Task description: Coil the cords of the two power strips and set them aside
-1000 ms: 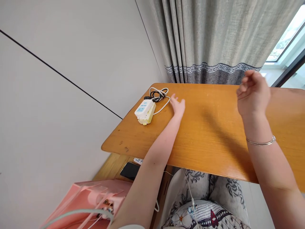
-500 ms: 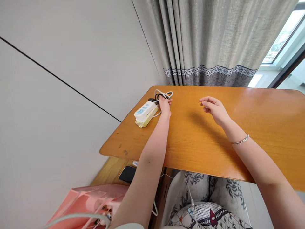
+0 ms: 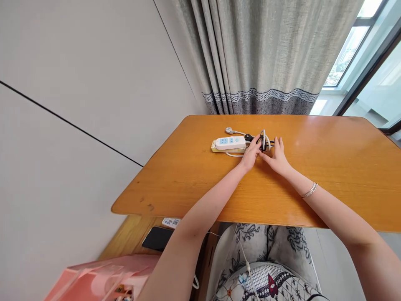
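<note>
A white power strip (image 3: 231, 141) with light-blue sockets lies on a yellowish strip-like piece (image 3: 214, 146) on the table. Its white cord and some black cable form a looped cable bundle (image 3: 263, 141) at the strip's right end. My left hand (image 3: 249, 155) has its fingers closed around the left side of this bundle, partly hiding it. At the bundle's right side, my right hand (image 3: 280, 160) spreads thumb and fingers apart, the loops lying between them. A white plug (image 3: 229, 130) rests on the table behind the strip.
The brown wooden table (image 3: 181, 179) stands against a pale wall (image 3: 69, 175) and a grey curtain (image 3: 275, 54). Left of my legs, a black phone (image 3: 156, 238) lies on a lower wooden surface, above a pink container (image 3: 94, 278).
The power strip and cables have moved right to the table's middle and turned sideways. My left hand came along with them, and my right hand has lowered to the cables. The view shifted slightly.
</note>
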The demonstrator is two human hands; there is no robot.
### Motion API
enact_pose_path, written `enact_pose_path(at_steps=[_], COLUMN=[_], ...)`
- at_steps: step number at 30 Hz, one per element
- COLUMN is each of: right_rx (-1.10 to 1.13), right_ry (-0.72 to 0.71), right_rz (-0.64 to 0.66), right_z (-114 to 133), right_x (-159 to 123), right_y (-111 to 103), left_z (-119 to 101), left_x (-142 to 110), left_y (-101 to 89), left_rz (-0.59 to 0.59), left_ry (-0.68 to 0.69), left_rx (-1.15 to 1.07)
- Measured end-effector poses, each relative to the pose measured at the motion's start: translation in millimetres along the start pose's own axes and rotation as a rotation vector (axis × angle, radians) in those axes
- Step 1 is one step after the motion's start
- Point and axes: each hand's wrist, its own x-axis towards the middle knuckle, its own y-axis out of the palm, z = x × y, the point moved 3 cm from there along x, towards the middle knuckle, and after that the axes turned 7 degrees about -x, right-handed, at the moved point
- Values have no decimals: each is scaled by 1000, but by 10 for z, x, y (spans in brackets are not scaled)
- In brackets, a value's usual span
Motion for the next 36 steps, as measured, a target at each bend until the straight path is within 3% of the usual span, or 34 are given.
enact_pose_path(at_steps=[4, 7, 10, 15, 22, 30, 36], right_rx=[-11, -35, -79, -208, -320, -267, -361], right_ry=[-70, -100, -118, -159, -101, -24, -35], right_rz=[-37, -126, -203, -237, -211, -157, -157], right_z=[-173, -199, -174, -120, -42, -50, 46], right_x=[-88, -99, -112, -113, -52, -63, -68], right_y=[-73, -26, 28, -26, -199, -204, -200], left_z=[-18, -61, -103, -99, 19, 32, -19], left_x=[-111, -208, -277, -307, -231, -179, -174], left_y=[130, 160, 165, 151, 99, 89, 84], left_rz=[136, 147, 149, 164, 133, 168, 167], left_ry=[222, 326, 387, 454, 481, 463, 364], left_rx=[462, 721, 846, 863, 923, 870, 818])
